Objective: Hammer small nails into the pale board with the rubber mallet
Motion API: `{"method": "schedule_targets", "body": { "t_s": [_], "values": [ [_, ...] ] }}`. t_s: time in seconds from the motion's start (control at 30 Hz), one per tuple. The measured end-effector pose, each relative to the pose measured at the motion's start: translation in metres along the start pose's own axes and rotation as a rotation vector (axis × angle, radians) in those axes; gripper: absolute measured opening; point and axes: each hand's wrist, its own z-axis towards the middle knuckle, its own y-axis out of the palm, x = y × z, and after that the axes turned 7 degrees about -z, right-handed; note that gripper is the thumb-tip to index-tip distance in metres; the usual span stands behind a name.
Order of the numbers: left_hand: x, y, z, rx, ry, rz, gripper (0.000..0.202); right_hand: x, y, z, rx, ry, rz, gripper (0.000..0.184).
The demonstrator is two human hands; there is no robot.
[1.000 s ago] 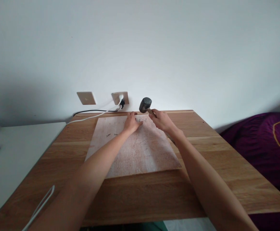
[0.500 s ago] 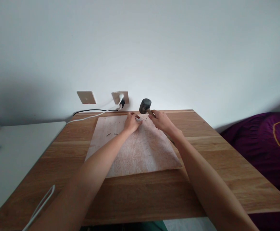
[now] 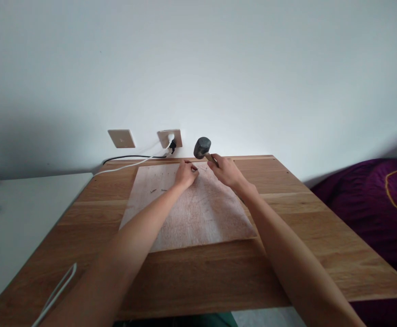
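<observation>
Farthest beyond the fingers, a plain pale wall [image 3: 219,68], filling the upper half of the view. Under both hands, a light wooden tabletop [image 3: 304,218], reaching from the wall back toward the body. Well right of the fingers, a dark purple bed cover [image 3: 365,200]. Well left of them, a white surface [image 3: 24,218] butting against the tabletop's edge.

Directly beneath the fingers, a thin pale board [image 3: 198,213], pinkish, scuffed, lying flat, its far edge near the wall. On the board's far part, the left hand [image 3: 185,175], knuckles up, thumb and forefinger pressed together and pinching a small dark nail [image 3: 194,169], mostly hidden and barely readable. Just right of that, the right hand [image 3: 226,172], fingers wrapped tightly round the wooden handle of a hammer [image 3: 203,148].

Of the hammer: a blocky dark grey head, dull, rounded at the ends, tilted up and leftward, hanging just above and beyond the left fingertips, clear of the board.

Beyond the fingers on the wall, a socket [image 3: 170,138] with plugs in it and, further left, a blank plate [image 3: 121,138]. From the socket, a white cable [image 3: 130,165] and a black cable [image 3: 133,157], trailing leftward. Left of the left fingers on the board, two loose nails [image 3: 153,190], lying flat.
</observation>
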Motion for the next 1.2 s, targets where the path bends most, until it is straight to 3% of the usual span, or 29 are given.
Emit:
{"method": "schedule_targets", "body": {
  "t_s": [0.27,0.47,0.57,0.73,0.87,0.97,1.2],
  "values": [
    [-0.001,0.001,0.001,0.016,-0.038,-0.015,0.047,0.009,0.014,0.0,-0.154,-0.009,-0.125,0.023],
    [-0.004,0.002,0.001,0.005,0.006,-0.018,0.013,0.009,0.006,0.0,-0.126,0.053,-0.02,0.026],
    [-0.003,0.001,0.001,0.005,0.021,-0.026,0.006,0.008,0.006,-0.001,-0.155,0.063,0.007,0.024],
    [-0.001,0.0,0.0,0.0,0.023,-0.035,0.01,0.008,0.005,-0.002,-0.154,0.072,0.02,0.024],
    [-0.003,0.002,0.0,0.006,0.008,-0.034,0.036,0.005,0.003,-0.001,-0.116,0.049,0.024,0.025],
    [-0.004,0.003,0.0,0.009,0.008,-0.022,0.043,0.003,0.007,0.0,-0.08,-0.002,-0.032,0.025],
    [-0.003,0.002,0.0,0.005,0.003,-0.003,0.041,0.0,0.008,-0.002,-0.196,0.004,-0.034,0.021]
  ]
}}
